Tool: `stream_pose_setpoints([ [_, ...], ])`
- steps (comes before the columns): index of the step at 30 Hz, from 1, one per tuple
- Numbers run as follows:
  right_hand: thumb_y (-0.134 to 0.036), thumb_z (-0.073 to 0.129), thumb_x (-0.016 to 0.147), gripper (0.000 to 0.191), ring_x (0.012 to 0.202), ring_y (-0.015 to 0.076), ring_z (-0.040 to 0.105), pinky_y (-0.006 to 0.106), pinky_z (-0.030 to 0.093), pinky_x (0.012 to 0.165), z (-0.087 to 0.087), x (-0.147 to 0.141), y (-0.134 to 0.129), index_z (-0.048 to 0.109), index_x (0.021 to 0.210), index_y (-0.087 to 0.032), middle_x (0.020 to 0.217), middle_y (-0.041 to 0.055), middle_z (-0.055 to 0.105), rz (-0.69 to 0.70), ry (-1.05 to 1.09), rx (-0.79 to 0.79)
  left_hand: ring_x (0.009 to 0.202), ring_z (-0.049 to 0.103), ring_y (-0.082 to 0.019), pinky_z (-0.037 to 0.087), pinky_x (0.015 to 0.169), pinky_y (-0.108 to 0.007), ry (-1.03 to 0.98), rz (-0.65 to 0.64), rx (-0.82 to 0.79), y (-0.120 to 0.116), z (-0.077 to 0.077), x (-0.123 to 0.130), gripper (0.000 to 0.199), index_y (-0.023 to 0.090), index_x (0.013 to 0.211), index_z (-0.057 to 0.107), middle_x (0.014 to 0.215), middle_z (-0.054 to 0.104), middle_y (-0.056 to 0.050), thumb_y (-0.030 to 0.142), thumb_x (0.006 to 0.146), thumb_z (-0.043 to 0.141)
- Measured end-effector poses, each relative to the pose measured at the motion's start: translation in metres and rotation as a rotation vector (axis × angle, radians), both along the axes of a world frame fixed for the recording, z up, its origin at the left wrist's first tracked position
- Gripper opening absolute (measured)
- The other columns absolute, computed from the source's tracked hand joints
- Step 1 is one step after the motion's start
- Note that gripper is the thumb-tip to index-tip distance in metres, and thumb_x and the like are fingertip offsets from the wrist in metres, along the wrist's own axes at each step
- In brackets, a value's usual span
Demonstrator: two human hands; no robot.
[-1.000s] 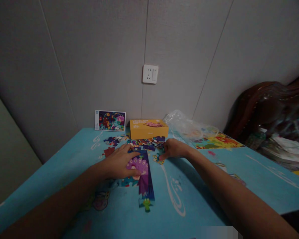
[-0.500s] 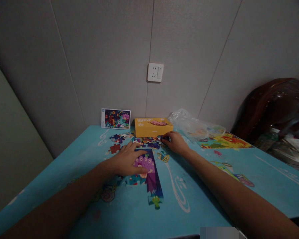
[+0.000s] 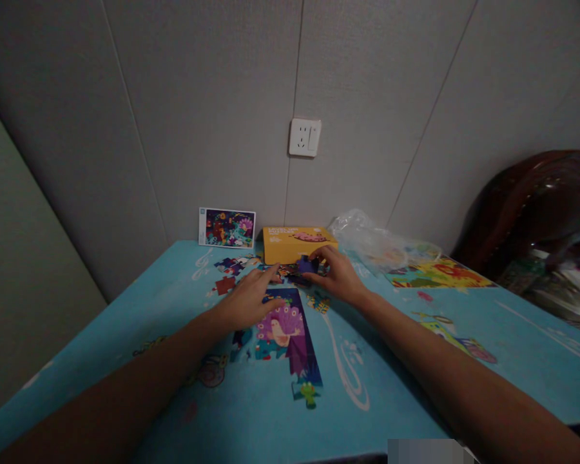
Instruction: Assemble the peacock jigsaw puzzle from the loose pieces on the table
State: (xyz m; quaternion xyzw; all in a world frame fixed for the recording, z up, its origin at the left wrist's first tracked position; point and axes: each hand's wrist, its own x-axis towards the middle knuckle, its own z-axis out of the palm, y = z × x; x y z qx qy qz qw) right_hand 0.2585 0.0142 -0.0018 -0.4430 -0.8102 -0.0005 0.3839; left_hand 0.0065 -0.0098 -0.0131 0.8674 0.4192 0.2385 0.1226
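My right hand (image 3: 337,276) pinches a dark blue puzzle piece (image 3: 307,265) and holds it up in front of the yellow box (image 3: 299,246). Fingers apart, my left hand (image 3: 251,298) reaches over the loose puzzle pieces (image 3: 286,273) in front of the box; I see nothing held in it. Below it lies a partly joined puzzle (image 3: 297,335) with a pink and purple peacock, its right side running down to a green piece at the bottom. A reddish-brown piece (image 3: 225,285) lies left of my left hand, and a yellow-patterned piece (image 3: 319,303) is below my right hand.
A picture card (image 3: 227,228) leans against the wall, left of the box. Crumpled clear plastic (image 3: 372,241) lies to the right, beside a colourful orange and green picture sheet (image 3: 447,273). The light blue tablecloth (image 3: 140,393) has printed figures. A dark chair (image 3: 541,200) stands at far right.
My right hand has lifted a dark blue piece from the pile. My left hand has shifted slightly up and away from the peacock, uncovering more of it.
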Motion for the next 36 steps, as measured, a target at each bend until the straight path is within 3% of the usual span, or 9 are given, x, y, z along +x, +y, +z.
stream_pose_setpoints([
  [2,-0.030,0.074,0.079,0.028,0.089,0.0191,0.057,0.032,0.048,0.077,0.002,-0.009,-0.008,0.055,0.097,-0.020,0.097,0.0060,0.060,0.164,0.012,0.047,0.129,0.048,-0.026,0.033,0.112,-0.043,-0.082,0.013,0.015,0.003,0.000,0.000,0.073,0.022,0.150,0.029,0.124,0.065,-0.007,0.033,0.086,0.063],
  [4,-0.031,0.073,0.081,0.027,0.091,0.0191,0.057,0.032,0.047,0.079,0.002,-0.017,-0.016,0.054,0.096,-0.020,0.099,0.0064,0.059,0.269,0.013,0.059,0.127,0.050,-0.025,0.035,0.111,-0.042,-0.105,-0.017,0.037,0.003,0.002,0.000,0.069,0.023,0.148,0.035,0.119,0.068,-0.006,0.029,0.086,0.064],
  [10,-0.034,0.073,0.082,0.026,0.094,0.0192,0.058,0.033,0.048,0.082,0.001,-0.027,-0.025,0.056,0.095,-0.020,0.102,0.0070,0.061,0.371,-0.007,-0.018,0.113,0.059,-0.024,0.044,0.102,-0.038,-0.117,0.005,0.074,0.002,0.010,0.002,0.035,0.018,0.121,0.062,0.115,0.068,-0.008,0.023,0.086,0.062],
  [14,-0.034,0.073,0.082,0.028,0.097,0.0196,0.059,0.034,0.048,0.083,0.000,-0.026,-0.026,0.058,0.101,-0.020,0.106,0.0079,0.062,0.385,-0.021,-0.034,0.111,0.059,-0.024,0.045,0.100,-0.039,-0.140,0.027,0.096,0.005,0.008,0.001,0.022,0.019,0.106,0.064,0.110,0.069,-0.006,0.022,0.084,0.066],
  [23,-0.026,0.070,0.084,0.031,0.098,0.0200,0.059,0.033,0.047,0.083,0.000,-0.028,-0.027,0.059,0.112,-0.018,0.109,0.0096,0.064,0.331,-0.077,-0.098,0.102,0.061,-0.023,0.046,0.093,-0.036,-0.172,0.047,0.116,0.008,0.003,0.000,0.023,0.016,0.104,0.061,0.104,0.066,-0.008,0.023,0.083,0.067],
  [25,-0.027,0.065,0.088,0.026,0.094,0.0195,0.061,0.032,0.047,0.082,0.000,-0.028,-0.027,0.061,0.111,-0.018,0.105,0.0090,0.067,0.308,-0.093,-0.107,0.097,0.061,-0.021,0.046,0.090,-0.035,-0.177,0.048,0.133,0.008,0.004,-0.001,0.014,0.018,0.099,0.062,0.098,0.067,-0.006,0.026,0.089,0.059],
  [28,-0.024,0.055,0.094,0.018,0.086,0.0172,0.063,0.029,0.046,0.078,0.001,-0.028,-0.028,0.065,0.108,-0.018,0.098,0.0068,0.070,0.281,-0.115,-0.140,0.094,0.061,-0.021,0.045,0.086,-0.034,-0.139,0.039,0.151,0.008,0.006,-0.002,0.018,0.020,0.089,0.065,0.090,0.068,-0.003,0.030,0.094,0.050],
  [36,-0.019,0.055,0.092,0.015,0.079,0.0158,0.064,0.026,0.045,0.073,0.002,-0.029,-0.027,0.068,0.099,-0.018,0.090,0.0057,0.072,0.223,-0.145,-0.157,0.090,0.061,-0.022,0.046,0.084,-0.035,-0.103,0.046,0.062,0.002,0.010,0.001,0.015,0.020,0.091,0.068,0.084,0.070,-0.003,0.028,0.088,0.056],
])
